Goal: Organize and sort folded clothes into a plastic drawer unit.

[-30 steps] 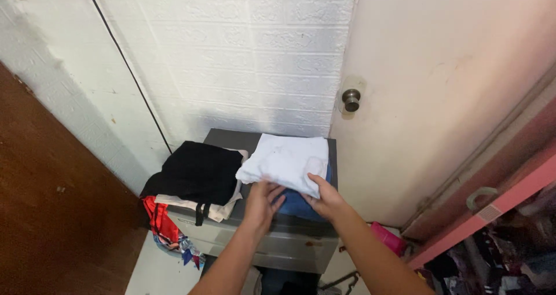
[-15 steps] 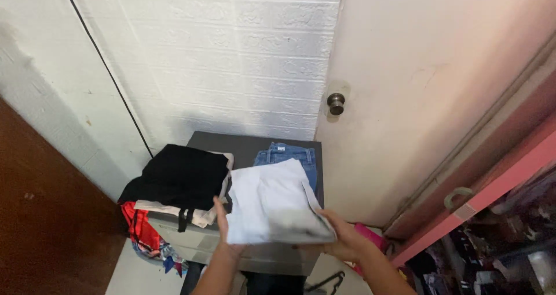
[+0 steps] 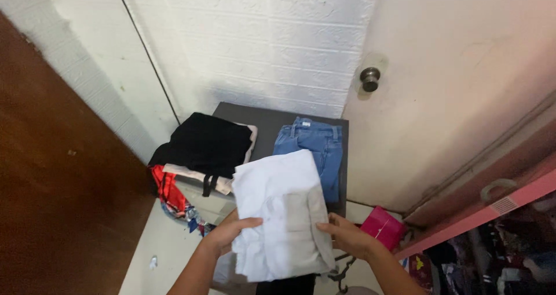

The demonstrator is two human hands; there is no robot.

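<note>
Head view: both hands hold a folded white cloth [image 3: 281,214] up in front of the worktop [image 3: 266,124]. The left hand [image 3: 229,234] pinches its left edge, thumb on top, fingers hidden beneath. The right hand [image 3: 347,237] grips the right edge, fingertips tucked under. Jeans [image 3: 315,153] lie partly covered behind it, beside a black garment [image 3: 205,144].

We see a white embossed brick wall [image 3: 255,34], a cream door with a round metal knob [image 3: 370,78], and a brown wooden panel [image 3: 52,173].

Dark grey cabinet top [image 3: 267,124] with folded jeans [image 3: 315,153], black garment pile [image 3: 205,147].
</note>
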